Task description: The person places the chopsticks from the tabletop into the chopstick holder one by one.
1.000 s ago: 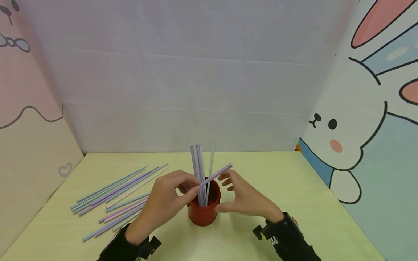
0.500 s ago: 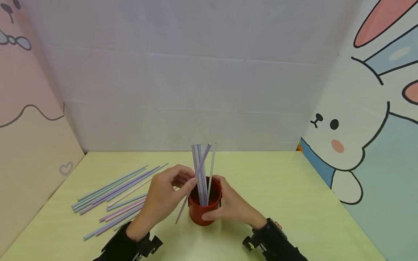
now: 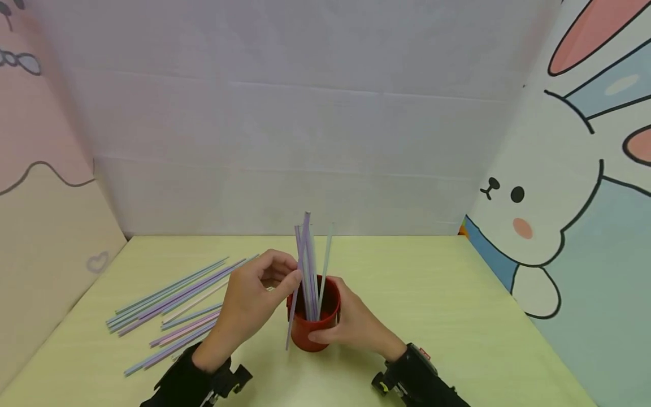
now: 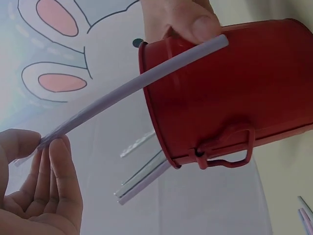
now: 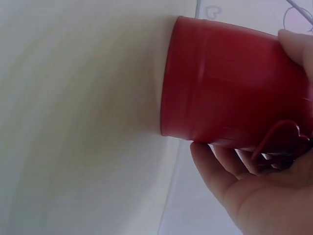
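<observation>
A purple straw (image 3: 292, 314) is pinched between the thumb and fingers of my left hand (image 3: 254, 297). It stands nearly upright, its lower end hanging in front of the red bucket's left side. In the left wrist view this straw (image 4: 115, 95) crosses the bucket's rim on the outside. My right hand (image 3: 361, 325) grips the red metal bucket (image 3: 311, 334) from the right, thumb at the front. In the right wrist view its fingers curl under the bucket (image 5: 234, 81) near a small looped handle (image 5: 281, 139). Several purple and pale straws (image 3: 312, 277) lean inside the bucket.
Several loose blue, purple, pink and white straws (image 3: 175, 294) lie on the pale yellow table (image 3: 432, 282), left of the bucket. A white sheet (image 3: 285, 124) rises behind the table. Panels with cartoon animals, one a rabbit (image 3: 539, 220), stand at the sides.
The straw in my left hand has swung from slanting over the bucket to nearly upright at its left side. My right hand has moved left and taken hold of the bucket.
</observation>
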`<state>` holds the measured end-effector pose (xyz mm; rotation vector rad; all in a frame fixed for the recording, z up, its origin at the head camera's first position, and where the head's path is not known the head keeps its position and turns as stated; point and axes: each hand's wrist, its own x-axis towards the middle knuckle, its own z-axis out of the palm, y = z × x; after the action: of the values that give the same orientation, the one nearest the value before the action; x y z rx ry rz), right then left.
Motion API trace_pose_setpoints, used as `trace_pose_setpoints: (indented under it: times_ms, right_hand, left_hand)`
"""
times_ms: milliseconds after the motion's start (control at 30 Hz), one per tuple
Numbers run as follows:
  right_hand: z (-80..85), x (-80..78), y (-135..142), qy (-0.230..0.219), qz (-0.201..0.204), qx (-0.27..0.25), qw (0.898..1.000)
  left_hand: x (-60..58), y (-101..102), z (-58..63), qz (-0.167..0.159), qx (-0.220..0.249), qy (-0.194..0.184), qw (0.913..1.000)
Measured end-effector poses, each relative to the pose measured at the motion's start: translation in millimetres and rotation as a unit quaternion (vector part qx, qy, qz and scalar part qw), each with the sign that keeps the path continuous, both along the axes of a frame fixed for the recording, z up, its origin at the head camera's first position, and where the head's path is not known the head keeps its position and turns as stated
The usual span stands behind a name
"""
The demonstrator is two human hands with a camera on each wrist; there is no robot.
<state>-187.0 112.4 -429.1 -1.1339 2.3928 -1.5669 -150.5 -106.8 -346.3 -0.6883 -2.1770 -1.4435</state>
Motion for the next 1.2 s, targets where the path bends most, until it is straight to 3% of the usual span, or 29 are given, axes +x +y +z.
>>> trace_pose_setpoints:
  times_ms: [267,400,500,600,833,967,1200]
  right_hand:
    - [-6.5,-4.2,-2,0.006,0.005,0.006,1.0]
    - [-2.8,-2.3,-2,0.006,0.004,0.008,1.0]
    - [-1.4,-1.4,-1,0.008,0.009,0.007,1.0]
    - [-1.7,-1.3,0,0.013,0.011,0.008,1.0]
    - [0.7,-0.2,1,0.027,0.005,0.017,0.999]
    - [13.7,8.0,0,0.022,0.013,0.008,1.0]
    - [32.8,18.2,0,0.021,0.023,0.006,0.999]
  left_hand:
    - [-15.8,9,28.4,-0.004,0.025,0.026,0.9993]
    - [-17.3,19,48.1,-0.017,0.038,0.016,0.999]
    - [-19.2,24,53.5,-0.02,0.037,0.008,0.9991]
    - [-28.0,26,45.3,-0.013,0.031,0.005,0.9994]
    - [-50.8,24,6.7,0.007,0.001,-0.025,0.9996]
    - [-51.8,23,-6.7,0.023,-0.024,-0.039,0.9987]
    - [-48.6,24,-20.2,0.029,-0.051,-0.045,0.9973]
